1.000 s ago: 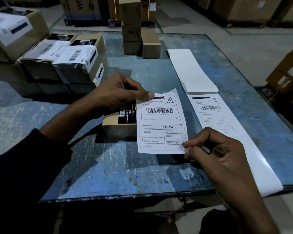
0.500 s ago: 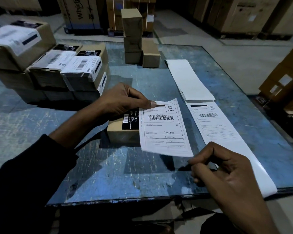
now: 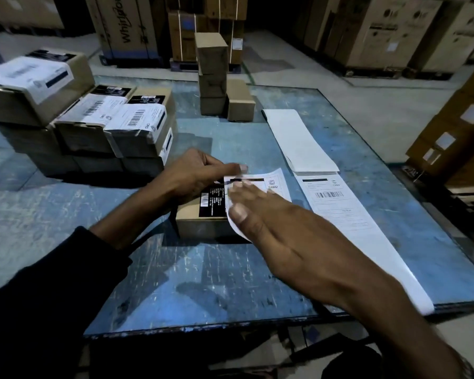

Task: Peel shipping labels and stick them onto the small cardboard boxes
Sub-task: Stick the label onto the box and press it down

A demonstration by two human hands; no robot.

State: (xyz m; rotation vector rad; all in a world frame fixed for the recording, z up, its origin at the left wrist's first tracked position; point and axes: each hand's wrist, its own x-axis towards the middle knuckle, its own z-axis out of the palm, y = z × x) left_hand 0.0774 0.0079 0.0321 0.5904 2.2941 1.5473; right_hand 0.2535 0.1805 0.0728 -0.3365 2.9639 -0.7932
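Right hand (image 3: 279, 236) moved onto CRED label (image 3: 274, 184), fingers flat; left hand (image 3: 195, 173) pinches label over box (image 3: 203, 227).

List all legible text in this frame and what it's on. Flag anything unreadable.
"CRED": logo on the peeled label being laid on the small box.
"CRED": logo on the next label on the liner strip.
"CRED": on the labelled boxes stacked at left, read sideways.
"Whirlpool": on the big carton behind the table, partly cut off.
Unreadable: barcodes, address print, the box's black sticker, logos on far right cartons.
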